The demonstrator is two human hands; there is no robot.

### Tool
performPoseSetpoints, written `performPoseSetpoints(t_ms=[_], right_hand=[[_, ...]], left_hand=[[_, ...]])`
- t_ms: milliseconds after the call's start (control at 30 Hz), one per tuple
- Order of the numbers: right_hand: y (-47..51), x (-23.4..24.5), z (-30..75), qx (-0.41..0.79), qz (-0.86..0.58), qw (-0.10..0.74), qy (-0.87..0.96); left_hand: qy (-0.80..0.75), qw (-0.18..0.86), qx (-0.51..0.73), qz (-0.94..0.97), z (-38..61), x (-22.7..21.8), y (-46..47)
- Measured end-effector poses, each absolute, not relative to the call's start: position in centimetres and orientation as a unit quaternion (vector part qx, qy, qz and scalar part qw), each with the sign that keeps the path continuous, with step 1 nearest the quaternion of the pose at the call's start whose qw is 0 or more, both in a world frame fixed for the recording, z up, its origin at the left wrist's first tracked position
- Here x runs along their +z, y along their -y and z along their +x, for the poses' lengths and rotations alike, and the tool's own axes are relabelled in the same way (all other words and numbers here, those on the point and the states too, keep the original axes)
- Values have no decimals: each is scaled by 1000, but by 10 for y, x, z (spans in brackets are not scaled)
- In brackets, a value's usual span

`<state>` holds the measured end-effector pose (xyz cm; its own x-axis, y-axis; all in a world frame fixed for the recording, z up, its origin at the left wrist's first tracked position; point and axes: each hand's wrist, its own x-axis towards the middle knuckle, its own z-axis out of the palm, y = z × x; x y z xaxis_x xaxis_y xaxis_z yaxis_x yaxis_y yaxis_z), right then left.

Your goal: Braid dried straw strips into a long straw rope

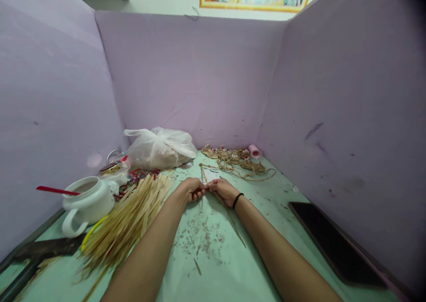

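My left hand [192, 190] and my right hand [225, 191] meet over the middle of the green table [259, 213]. Both are closed in a pinch on thin straw strips [203, 174]. One end of the strips rises between the fingertips, and another trails back under my right wrist [237, 233]. A black band [237, 200] circles the right wrist. A loose bundle of pale straw strips [129, 217] lies just left of my left forearm.
A white pot [88, 200] with a red stick stands at the left, by a tied plastic bag [159, 149] and coloured bits. Woven straw pieces [238, 160] and a pink roll [254, 151] lie at the back. A dark phone [328, 240] rests at right. Purple panels wall the table.
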<state>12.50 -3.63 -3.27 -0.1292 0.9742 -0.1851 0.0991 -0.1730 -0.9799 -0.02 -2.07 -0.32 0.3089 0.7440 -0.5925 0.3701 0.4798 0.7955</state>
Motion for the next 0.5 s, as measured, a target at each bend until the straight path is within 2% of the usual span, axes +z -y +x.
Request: performPoseSetpoints(t_ms=[233,500], right_hand=[[28,-41,130,380,-545,364,652],[27,-46,132,332,-550,333,690]], left_hand=[[-600,585,216,501,-1,-6,25],[-621,526,271,515,4,-8,30]])
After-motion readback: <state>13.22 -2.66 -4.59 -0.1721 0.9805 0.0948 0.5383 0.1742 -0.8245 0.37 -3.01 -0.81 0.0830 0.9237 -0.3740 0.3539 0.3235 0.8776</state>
